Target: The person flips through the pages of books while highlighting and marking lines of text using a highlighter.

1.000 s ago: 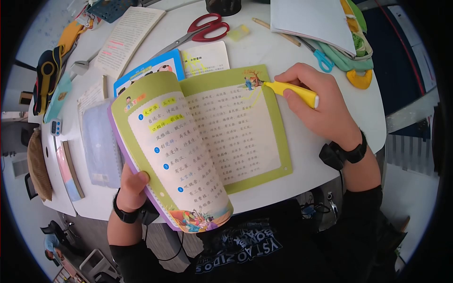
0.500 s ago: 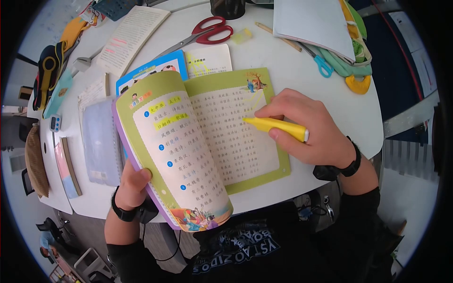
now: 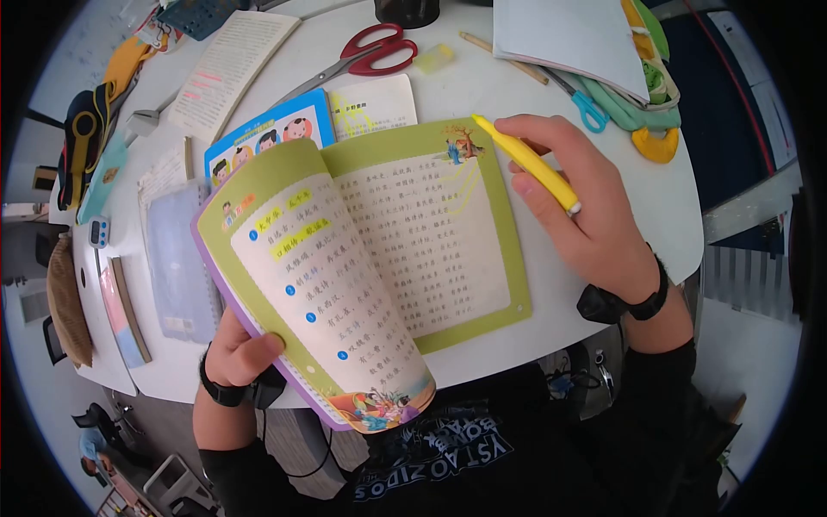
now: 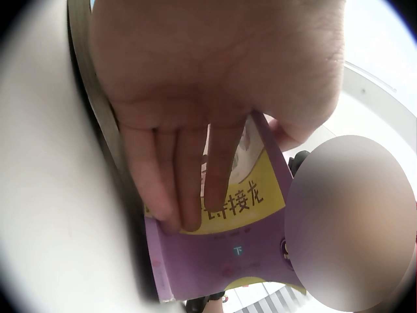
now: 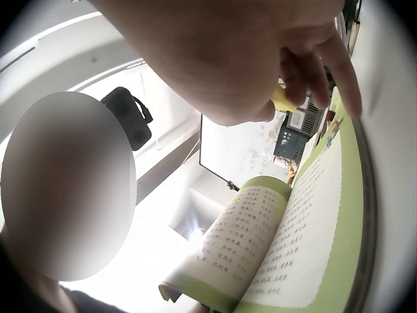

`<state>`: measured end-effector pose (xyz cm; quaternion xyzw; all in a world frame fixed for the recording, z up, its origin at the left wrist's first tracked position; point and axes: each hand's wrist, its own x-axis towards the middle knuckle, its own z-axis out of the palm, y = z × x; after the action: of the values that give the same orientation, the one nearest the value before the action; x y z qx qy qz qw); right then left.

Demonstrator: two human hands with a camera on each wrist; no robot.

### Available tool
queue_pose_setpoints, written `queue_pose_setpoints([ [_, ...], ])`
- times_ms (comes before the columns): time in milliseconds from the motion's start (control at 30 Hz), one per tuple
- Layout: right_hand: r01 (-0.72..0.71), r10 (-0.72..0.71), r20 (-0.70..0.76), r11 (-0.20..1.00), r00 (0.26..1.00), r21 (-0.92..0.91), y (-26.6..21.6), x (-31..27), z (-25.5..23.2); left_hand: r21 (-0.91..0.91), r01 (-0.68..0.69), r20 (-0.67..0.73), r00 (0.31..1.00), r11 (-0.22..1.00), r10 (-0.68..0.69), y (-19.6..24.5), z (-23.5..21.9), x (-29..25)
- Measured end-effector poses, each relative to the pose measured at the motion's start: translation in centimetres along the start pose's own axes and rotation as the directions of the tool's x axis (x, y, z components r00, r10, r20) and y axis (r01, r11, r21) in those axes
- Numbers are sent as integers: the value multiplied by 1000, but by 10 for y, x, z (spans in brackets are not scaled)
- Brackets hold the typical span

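Observation:
An open book with green page borders lies tilted at the table's near edge, its left pages curving up. My left hand grips its lower left edge, thumb on the page; in the left wrist view the fingers of that hand spread across the purple and yellow cover. Between thumb and fingers my right hand pinches a yellow highlighter, its tip near the right page's top corner. Yellow marks show on both pages. In the right wrist view the right hand is above the book, the highlighter mostly hidden.
Behind the book lie a blue book, red-handled scissors, a pencil and a yellow eraser. Teal scissors and a pouch are at right. Left are a clear folder and a small timer.
The right hand moved from mid-page up to the page's top right corner, and the highlighter now slants with its tip upward. The book's left side shifted slightly, with the left hand still on it.

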<state>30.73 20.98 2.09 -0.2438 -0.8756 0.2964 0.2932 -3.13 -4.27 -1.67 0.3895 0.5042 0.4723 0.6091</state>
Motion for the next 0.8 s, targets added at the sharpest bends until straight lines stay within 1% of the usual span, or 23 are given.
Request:
queue_pose_setpoints([
  [33,3,-3,-3,1000,1000,-3,0,-1,-1,-32,-34,68,997,999,36,5,3,3],
  [67,-58,58,51,998,997,5,0,-3,-2,-67,-64,134,988,996,73,8,5,4],
  [100,-121,119,105,993,987,10,1,-4,-2,-68,-65,135,988,996,74,9,6,4],
  [133,-121,119,106,993,987,8,2,-4,-1,-54,-74,171,982,996,82,10,6,5],
  [167,-117,111,87,991,990,61,4,-5,2,-41,-83,207,974,996,90,9,6,5],
  [200,-111,104,69,987,992,113,7,-5,5,-44,-83,206,974,996,91,7,6,3],
  [233,-112,105,72,987,992,111,12,-4,13,-3,-50,152,987,999,50,3,4,-2],
  [267,-63,53,42,962,998,266,16,-2,26,34,-13,98,995,999,10,0,2,-4],
  [300,-13,12,5,911,1000,413,19,-2,32,28,-8,101,995,1000,5,-3,1,-6],
  [333,-21,20,7,911,1000,411,19,-1,32,-130,55,7,998,990,-54,-5,0,-8],
  [367,-53,45,29,894,999,446,19,1,31,-286,97,-78,989,953,-124,-6,-1,-8],
  [400,-82,65,53,874,996,480,19,3,31,-375,54,-105,989,925,-100,-5,-1,-5],
  [433,-79,60,55,874,997,480,19,4,30,-375,49,-110,989,926,-97,-2,-1,-2],
  [500,-163,172,34,824,985,543,23,5,24,-590,16,-120,987,807,-108,6,0,4],
  [533,-156,161,39,826,986,541,25,5,17,-587,-20,-163,982,810,-95,4,0,6],
  [600,-225,147,206,872,967,434,24,3,2,-609,-29,-170,981,793,-94,5,1,9],
  [633,-228,146,214,874,966,429,22,6,-4,-629,-29,-167,981,777,-99,6,1,10],
  [667,-144,4,372,926,928,348,18,10,-11,-638,-30,-167,981,770,-100,7,3,10],
  [700,-42,-118,530,959,840,280,16,12,-15,-608,-4,-188,972,794,-139,8,6,9],
  [733,-46,-113,543,961,832,271,15,11,-13,-579,23,-210,962,815,-176,8,8,9],
  [767,50,-148,497,977,855,206,11,9,-6,-592,20,-210,961,806,-178,6,11,9],
  [800,142,-190,451,980,872,139,8,6,0,-512,40,-250,949,858,-193,5,13,8],
])
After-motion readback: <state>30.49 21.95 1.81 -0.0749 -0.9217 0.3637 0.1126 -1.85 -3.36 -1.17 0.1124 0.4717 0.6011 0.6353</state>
